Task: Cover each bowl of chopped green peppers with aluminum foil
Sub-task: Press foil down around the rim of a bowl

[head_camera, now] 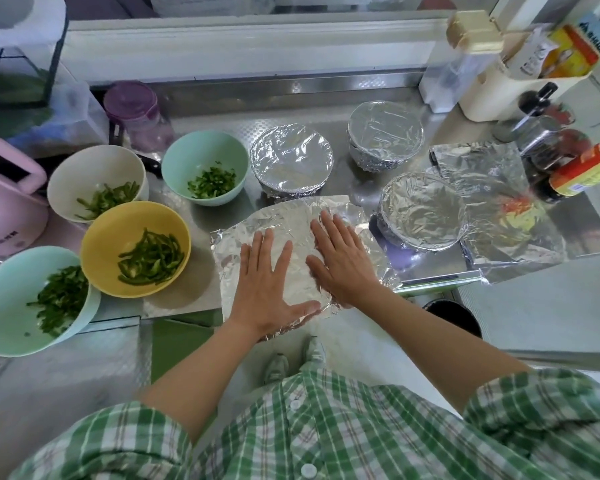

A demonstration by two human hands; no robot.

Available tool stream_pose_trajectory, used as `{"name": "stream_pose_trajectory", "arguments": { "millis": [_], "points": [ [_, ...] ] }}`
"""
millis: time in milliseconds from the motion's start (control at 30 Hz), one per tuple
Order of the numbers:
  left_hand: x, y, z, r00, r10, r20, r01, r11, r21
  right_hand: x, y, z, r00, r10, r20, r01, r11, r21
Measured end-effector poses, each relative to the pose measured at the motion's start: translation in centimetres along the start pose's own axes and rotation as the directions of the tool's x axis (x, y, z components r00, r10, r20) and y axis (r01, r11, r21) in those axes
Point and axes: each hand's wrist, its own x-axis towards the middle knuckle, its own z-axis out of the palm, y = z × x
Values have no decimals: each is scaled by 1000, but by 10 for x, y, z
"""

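Observation:
A foil sheet (284,216) lies over a bowl at the counter's front edge; the bowl itself is hidden. My left hand (267,282) and my right hand (340,258) press flat on the sheet with straight fingers. Three foil-covered bowls stand behind and to the right: one (291,161), one (385,133), one (423,209). On the left stand several uncovered bowls of chopped green peppers: a green bowl (205,147), a white bowl (84,174), a yellow bowl (118,233) and a mint bowl (4,306).
Loose foil sheets (482,168) lie at the right. Sauce bottles (551,140) and boxes crowd the far right. A purple jar (136,112) and a pink appliance (4,202) stand at the left. The steel counter (201,282) ends just under my hands.

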Motion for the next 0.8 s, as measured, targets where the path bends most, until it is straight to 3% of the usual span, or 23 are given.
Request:
{"name": "stream_pose_trajectory", "arguments": {
  "millis": [133,267,533,700,800],
  "points": [
    [-4,-9,9,995,35,-92,-46,991,-123,0,2,5,997,35,-62,-26,988,149],
    [-3,-10,10,994,-52,-91,23,957,-288,-1,3,7,987,116,-108,-74,938,338],
    [-2,-8,7,991,-117,-68,85,927,-364,-4,3,10,963,205,-172,-76,825,560],
    [-2,-16,7,998,-40,-42,20,916,-401,-3,3,12,941,301,-155,-102,689,717],
    [0,-19,6,1000,-15,-1,13,892,-453,-1,4,19,916,397,-59,-157,489,858]
  ]
}}
